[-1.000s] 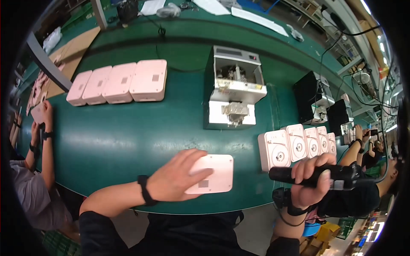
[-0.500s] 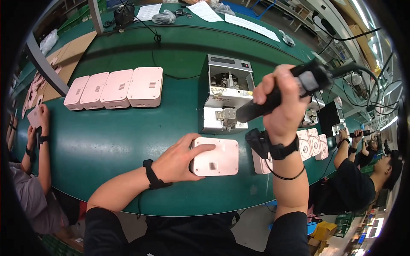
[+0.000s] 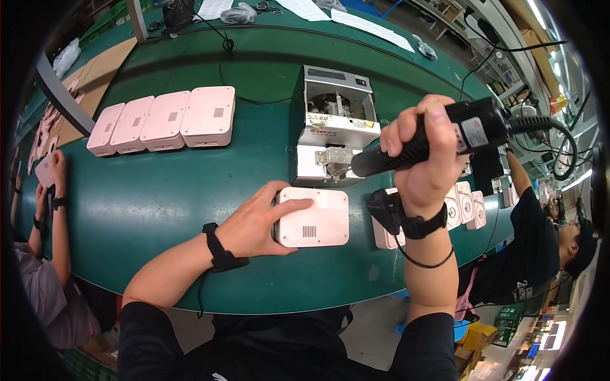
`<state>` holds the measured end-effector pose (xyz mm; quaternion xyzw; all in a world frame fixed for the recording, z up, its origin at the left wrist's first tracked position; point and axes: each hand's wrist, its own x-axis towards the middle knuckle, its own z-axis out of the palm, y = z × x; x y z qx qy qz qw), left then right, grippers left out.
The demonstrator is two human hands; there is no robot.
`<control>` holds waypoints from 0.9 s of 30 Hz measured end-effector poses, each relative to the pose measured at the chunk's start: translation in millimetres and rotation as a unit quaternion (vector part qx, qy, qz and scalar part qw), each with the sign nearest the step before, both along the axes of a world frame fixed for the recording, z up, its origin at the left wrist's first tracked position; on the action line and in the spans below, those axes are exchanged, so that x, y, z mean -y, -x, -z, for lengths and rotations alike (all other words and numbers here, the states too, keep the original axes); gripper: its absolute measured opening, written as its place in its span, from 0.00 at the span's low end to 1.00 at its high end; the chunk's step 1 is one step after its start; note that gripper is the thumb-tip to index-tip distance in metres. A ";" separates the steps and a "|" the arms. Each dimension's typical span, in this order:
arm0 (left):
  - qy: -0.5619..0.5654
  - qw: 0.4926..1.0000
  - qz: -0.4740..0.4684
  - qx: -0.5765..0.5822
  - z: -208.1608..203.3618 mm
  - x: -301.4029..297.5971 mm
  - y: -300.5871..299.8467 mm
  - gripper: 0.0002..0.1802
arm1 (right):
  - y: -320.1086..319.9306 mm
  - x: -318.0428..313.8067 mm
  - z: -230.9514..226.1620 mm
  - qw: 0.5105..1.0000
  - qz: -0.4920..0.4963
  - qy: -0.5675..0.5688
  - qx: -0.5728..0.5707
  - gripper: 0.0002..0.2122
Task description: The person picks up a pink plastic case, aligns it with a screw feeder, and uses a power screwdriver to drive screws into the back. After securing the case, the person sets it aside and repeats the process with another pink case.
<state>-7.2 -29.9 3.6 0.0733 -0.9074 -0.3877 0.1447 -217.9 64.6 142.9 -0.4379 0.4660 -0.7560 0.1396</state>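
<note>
A pale pink plastic box [image 3: 325, 222] with a small vent grille and corner screw holes lies flat on the green table. My left hand [image 3: 254, 219] grips its left side, thumb and fingers around the edge with one finger across the top. My right hand [image 3: 429, 149] is closed around a black corded electric screwdriver [image 3: 480, 130], held nearly level with its nose toward the left. That nose is at the front of a grey screw feeder [image 3: 337, 134], beside its small metal outlet block [image 3: 332, 155]. Whether the tip touches the block I cannot tell.
Several pink boxes [image 3: 208, 114] stand in a row at the far left. More pink boxes [image 3: 466, 203] with round parts are lined up right, one partly behind my right wrist. A co-worker's arm [image 3: 58, 222] is at the left edge; another person [image 3: 527, 254] works at right.
The whole view has shifted slightly, with table things sitting higher and farther left. The screwdriver's body has tilted nearer to level. My left hand keeps its grip on the pink box.
</note>
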 end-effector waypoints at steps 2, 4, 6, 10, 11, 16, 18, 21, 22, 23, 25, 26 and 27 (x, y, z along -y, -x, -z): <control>0.014 1.000 0.007 -0.007 0.4 -2.8 0.5 0.44 | 3.2 6.9 1.1 1.000 0.000 -0.013 -0.012 0.09; 0.020 1.000 0.010 -0.012 0.3 -4.3 0.1 0.43 | 5.3 12.1 2.8 0.998 -0.001 -0.044 -0.039 0.09; 0.018 1.000 0.007 -0.007 0.6 -4.8 -0.6 0.43 | 2.9 8.2 1.5 0.998 -0.012 -0.056 -0.017 0.09; 0.013 1.000 0.001 -0.001 3.3 -1.5 -3.0 0.43 | 0.4 -15.2 4.3 0.996 -0.035 -0.073 0.034 0.10; 0.011 1.000 0.002 0.001 4.0 -2.3 -3.1 0.43 | 1.4 -24.8 5.4 0.997 -0.032 -0.061 0.041 0.10; 0.014 1.000 0.004 -0.005 2.8 -2.1 -1.7 0.43 | 4.1 -43.8 13.2 0.997 -0.021 -0.073 0.029 0.11; 0.008 1.000 0.003 -0.009 3.5 -2.7 -1.0 0.44 | 4.3 -45.2 18.2 0.997 -0.016 -0.074 0.028 0.11; 0.005 1.000 -0.002 -0.009 4.0 -5.3 -0.6 0.45 | 4.5 -45.5 26.7 0.997 -0.013 -0.073 0.027 0.11; 0.004 1.000 -0.004 -0.010 3.5 -6.3 0.0 0.45 | 4.5 -45.8 28.5 0.997 -0.017 -0.070 0.024 0.11; 0.003 1.000 -0.006 -0.011 3.4 -6.7 0.5 0.45 | 4.6 -46.1 29.9 0.997 -0.020 -0.068 0.020 0.11; 0.004 1.000 -0.008 -0.008 4.1 -6.5 -0.2 0.45 | 3.1 -46.9 32.2 0.997 -0.023 -0.066 0.019 0.11; 0.006 1.000 -0.010 -0.006 4.3 -6.1 -0.4 0.44 | 2.1 -47.3 32.4 0.997 -0.029 -0.064 0.016 0.11; 0.008 1.000 -0.012 -0.005 4.3 -5.6 -0.4 0.44 | 1.0 -47.5 32.2 0.997 -0.035 -0.062 0.014 0.11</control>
